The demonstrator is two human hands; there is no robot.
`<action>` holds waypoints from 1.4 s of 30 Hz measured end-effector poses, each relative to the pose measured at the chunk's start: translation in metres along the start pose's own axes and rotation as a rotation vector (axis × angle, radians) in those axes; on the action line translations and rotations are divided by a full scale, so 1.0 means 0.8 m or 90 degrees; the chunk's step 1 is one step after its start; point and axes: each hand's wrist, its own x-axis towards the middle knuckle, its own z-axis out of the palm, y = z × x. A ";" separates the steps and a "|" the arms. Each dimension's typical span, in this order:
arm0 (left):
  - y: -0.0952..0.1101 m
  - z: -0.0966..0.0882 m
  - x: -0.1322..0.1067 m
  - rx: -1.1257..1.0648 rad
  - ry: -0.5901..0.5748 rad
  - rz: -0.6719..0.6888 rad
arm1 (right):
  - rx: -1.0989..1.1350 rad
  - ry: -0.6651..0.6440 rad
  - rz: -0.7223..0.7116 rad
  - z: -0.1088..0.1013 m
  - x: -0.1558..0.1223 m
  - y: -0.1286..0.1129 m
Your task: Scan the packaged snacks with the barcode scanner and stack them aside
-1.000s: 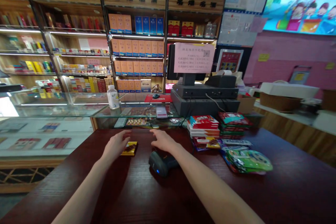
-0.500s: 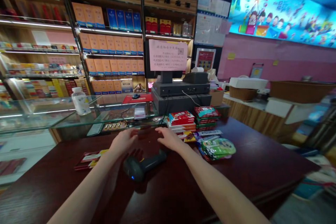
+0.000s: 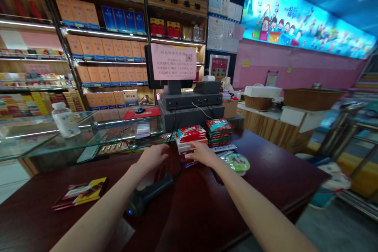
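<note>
The left hand (image 3: 152, 160) and right hand (image 3: 207, 155) have loose, parted fingers, the right ones by red packs (image 3: 191, 134), probably piled flat to stay steady.

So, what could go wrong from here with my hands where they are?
The right hand is at the stacked boxes, so a careless grab might topple them. I can't tell whether it's touching.

The left forearm seems close to the scanner, and could bump it.

The green pack lies right beside the right wrist in view, so a sideways sweep might shift it.
</note>
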 end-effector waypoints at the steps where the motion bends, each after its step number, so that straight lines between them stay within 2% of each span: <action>1: 0.006 0.004 0.004 0.001 -0.007 0.006 | 0.002 -0.002 -0.001 -0.004 -0.002 0.006; 8: 0.047 0.023 0.027 0.035 -0.070 0.028 | 0.002 -0.061 0.030 -0.031 -0.014 0.039; 14: 0.064 0.033 0.037 0.071 -0.114 0.057 | -0.076 -0.093 0.051 -0.044 -0.019 0.063; 22: 0.068 0.043 0.046 0.107 -0.125 0.063 | -0.053 -0.120 0.057 -0.044 -0.016 0.080; 31: 0.067 0.045 0.049 0.121 -0.128 0.069 | 0.026 -0.108 0.021 -0.033 -0.005 0.096; 37: 0.071 0.044 0.046 0.124 -0.107 0.082 | 0.044 -0.098 0.017 -0.032 -0.005 0.094; 42: 0.069 0.031 0.037 0.109 -0.067 0.094 | 0.085 -0.067 -0.011 -0.035 -0.008 0.082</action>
